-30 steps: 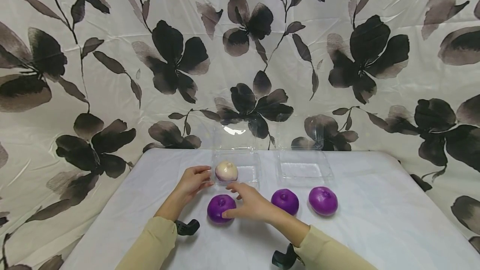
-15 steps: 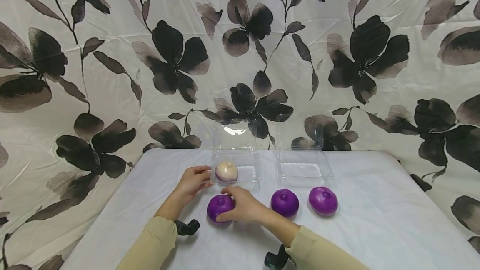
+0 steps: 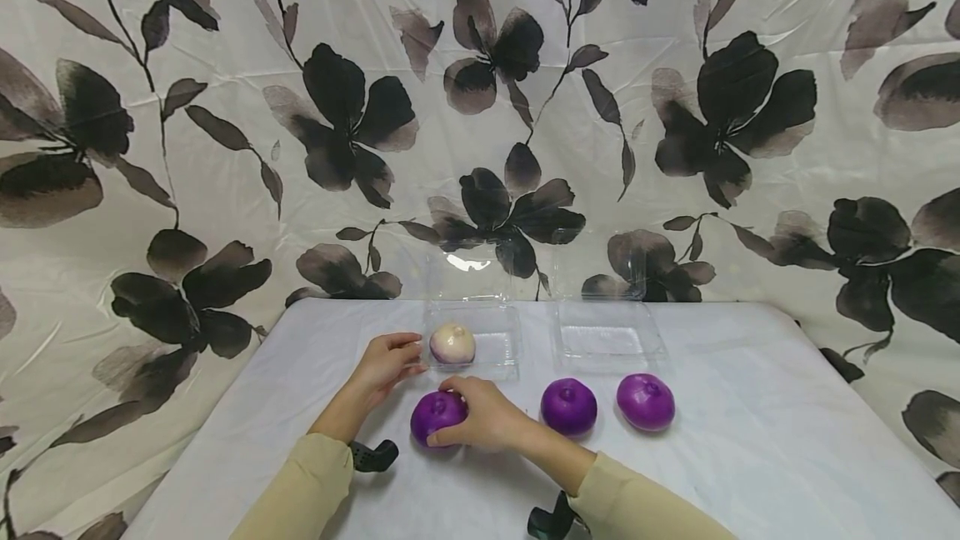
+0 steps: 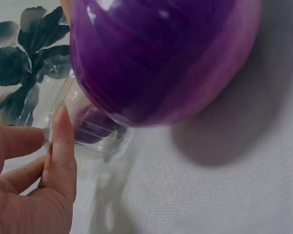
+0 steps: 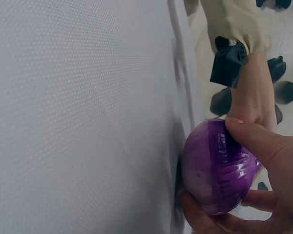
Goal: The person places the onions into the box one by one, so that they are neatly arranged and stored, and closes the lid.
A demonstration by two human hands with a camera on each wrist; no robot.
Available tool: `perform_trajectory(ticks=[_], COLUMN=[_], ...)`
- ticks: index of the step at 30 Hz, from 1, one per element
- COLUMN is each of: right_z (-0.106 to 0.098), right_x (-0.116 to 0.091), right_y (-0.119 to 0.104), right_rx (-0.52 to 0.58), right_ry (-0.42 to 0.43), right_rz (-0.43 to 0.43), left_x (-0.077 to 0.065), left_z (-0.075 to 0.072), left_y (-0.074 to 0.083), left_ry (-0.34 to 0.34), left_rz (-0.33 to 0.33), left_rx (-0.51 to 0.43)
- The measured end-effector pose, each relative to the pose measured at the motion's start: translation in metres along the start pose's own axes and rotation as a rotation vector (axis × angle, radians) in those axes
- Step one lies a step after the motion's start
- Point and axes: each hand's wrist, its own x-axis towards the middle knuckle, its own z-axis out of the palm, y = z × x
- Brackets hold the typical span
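My right hand [image 3: 486,417] grips a glossy purple onion [image 3: 435,421], thumb on the near side and fingers round the far side. In the right wrist view this onion [image 5: 217,165] shows a paler underside close to the white cloth. At the left rim of a hinged clear plastic box [image 3: 495,348], my left hand [image 3: 384,363] pinches the edge between thumb and fingers, as the left wrist view shows at the box's rim [image 4: 52,114]. A whitish onion with a purple base [image 3: 452,343] sits in the left part of that box, whose lid stands up behind.
Two more purple onions, one in the middle [image 3: 569,407] and one farther right [image 3: 647,402], lie on the white-covered table [image 3: 750,457]. A second clear box [image 3: 611,340] with raised lid stands at the back right. A floral curtain [image 3: 615,148] hangs behind.
My right hand has moved left and its fingers have closed round the left purple onion, which has shifted slightly left. The left hand has stayed at the box.
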Motion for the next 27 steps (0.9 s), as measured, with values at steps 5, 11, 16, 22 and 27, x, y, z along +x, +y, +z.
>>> perform_trajectory(ticks=[5,11,16,22,27], right_z=[-0.004,-0.015,-0.025,-0.038,-0.052], right_x=[-0.002,-0.007,-0.012,-0.017,-0.019], right_y=[-0.002,-0.007,-0.011,-0.010,-0.009], right_rx=[0.003,0.010,0.015,0.018,0.018], right_ry=[0.000,0.011,0.015,0.026,0.044], right_rz=[-0.014,-0.026,-0.022,0.002,-0.003], left_x=[0.000,0.001,0.000,0.001,0.002], left_z=[0.000,0.000,-0.002,-0.002,0.000], left_y=[0.001,0.000,-0.001,-0.003,-0.002], left_ry=[0.003,-0.005,0.007,-0.010,-0.016], left_rz=[-0.008,0.000,-0.001,0.018,0.029], left_rx=[0.009,0.006,0.007,0.002,-0.006])
